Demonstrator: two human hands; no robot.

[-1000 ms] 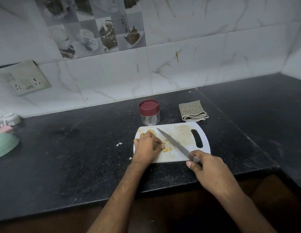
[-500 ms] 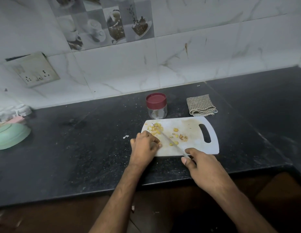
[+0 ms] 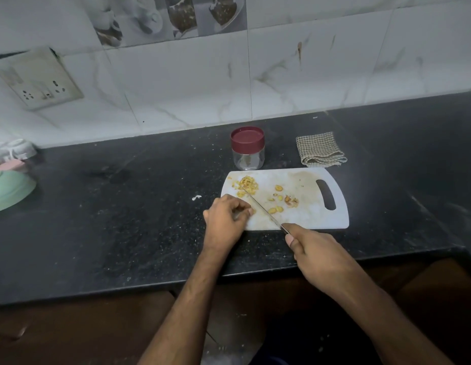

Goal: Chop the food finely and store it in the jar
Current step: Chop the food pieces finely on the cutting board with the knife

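Right grip: right hand [image 3: 318,255] is curled tight round the handle of the knife [image 3: 263,209], thumb tip up near the blade's base; I see the handle almost wholly hidden inside the fist.
Left grip: left hand [image 3: 225,219] sits on the near left corner of the cutting board [image 3: 310,217] with fingers bent under, fingertips just beside the blade; I cannot tell whether they pinch a piece.
Knife: thin blade runs from my right fist up and left across the board, tip reaching the chopped pile [image 3: 248,185].
Food: yellow chopped pile lies at the board's far left corner; larger loose pieces [image 3: 276,209] lie scattered mid-board, to the right of the blade.
Jar: jar [image 3: 247,148] stands upright just behind the board, clear glass, dark red lid on, well apart from both hands.
Around: folded checked cloth [image 3: 320,150] lies right of the jar on the black countertop [image 3: 123,219]; a green bowl [image 3: 9,189] sits at far left; a wall socket [image 3: 39,80] is on the tiles above it.
In the way: my left hand covers the board's near left corner.
Writing: no readable lettering that I can make out.
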